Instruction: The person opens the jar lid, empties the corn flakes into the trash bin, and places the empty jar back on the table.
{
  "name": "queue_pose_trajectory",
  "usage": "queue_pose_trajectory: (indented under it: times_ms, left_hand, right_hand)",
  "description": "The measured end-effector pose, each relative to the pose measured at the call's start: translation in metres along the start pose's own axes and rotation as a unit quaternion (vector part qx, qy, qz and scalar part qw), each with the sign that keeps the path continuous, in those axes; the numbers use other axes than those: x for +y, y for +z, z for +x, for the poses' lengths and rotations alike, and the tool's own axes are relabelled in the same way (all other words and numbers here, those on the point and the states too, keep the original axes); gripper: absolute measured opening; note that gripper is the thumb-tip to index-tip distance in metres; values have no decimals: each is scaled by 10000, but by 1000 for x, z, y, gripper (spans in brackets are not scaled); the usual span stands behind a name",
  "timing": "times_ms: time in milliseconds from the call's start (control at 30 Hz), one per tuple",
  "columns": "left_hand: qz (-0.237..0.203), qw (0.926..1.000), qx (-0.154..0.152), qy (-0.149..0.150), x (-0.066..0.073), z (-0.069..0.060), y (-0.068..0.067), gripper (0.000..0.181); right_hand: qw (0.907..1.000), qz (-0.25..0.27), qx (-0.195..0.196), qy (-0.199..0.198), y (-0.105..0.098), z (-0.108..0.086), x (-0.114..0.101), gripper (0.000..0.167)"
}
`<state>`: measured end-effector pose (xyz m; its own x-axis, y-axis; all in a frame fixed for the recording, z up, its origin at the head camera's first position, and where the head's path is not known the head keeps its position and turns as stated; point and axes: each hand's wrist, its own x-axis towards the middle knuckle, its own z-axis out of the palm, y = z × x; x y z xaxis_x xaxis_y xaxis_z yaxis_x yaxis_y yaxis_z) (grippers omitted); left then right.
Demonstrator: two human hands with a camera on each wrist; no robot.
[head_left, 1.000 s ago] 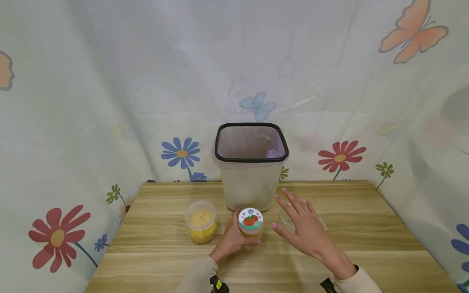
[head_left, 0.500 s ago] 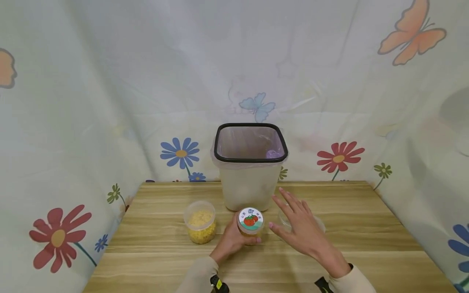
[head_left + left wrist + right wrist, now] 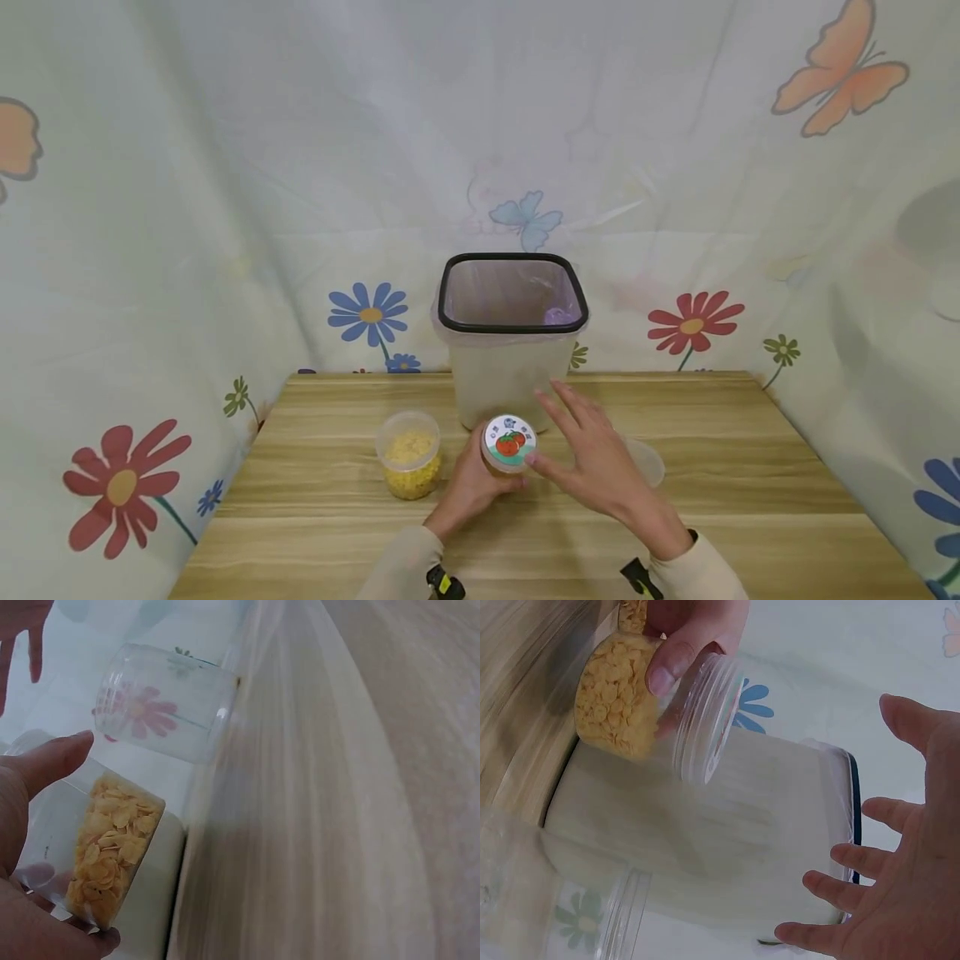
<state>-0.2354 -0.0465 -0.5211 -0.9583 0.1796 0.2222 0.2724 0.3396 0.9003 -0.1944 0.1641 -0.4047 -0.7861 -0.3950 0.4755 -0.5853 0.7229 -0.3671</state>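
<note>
Flowered cloth [image 3: 637, 133] hangs behind a wooden table [image 3: 315, 508]. Farthest left, an uncovered jar [image 3: 409, 477] holds yellow flakes [image 3: 410, 448]. Just right of it, the left hand [image 3: 471, 479] grips another jar [image 3: 660, 739] with a tomato picture on its lid [image 3: 510, 443]; whether its base touches the wood I cannot tell. Behind stands a black-rimmed bin [image 3: 510, 379]. Next, the right hand [image 3: 600, 462] spreads its fingers, holding nothing, near that lid, with a clear jar [image 3: 648, 462] partly hidden beyond it.
</note>
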Motion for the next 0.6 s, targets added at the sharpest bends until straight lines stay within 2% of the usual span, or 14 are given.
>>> queue_pose_trajectory:
  times_ms: [367, 600]
  left_hand:
    - [774, 9959, 413, 223, 25, -5, -13, 100]
    - [1194, 9878, 751, 654, 39, -9, -16, 96]
  right_hand:
    - [9995, -131, 111, -251, 5, 9, -11, 89]
    - [9997, 30, 152, -211, 5, 11, -22, 92]
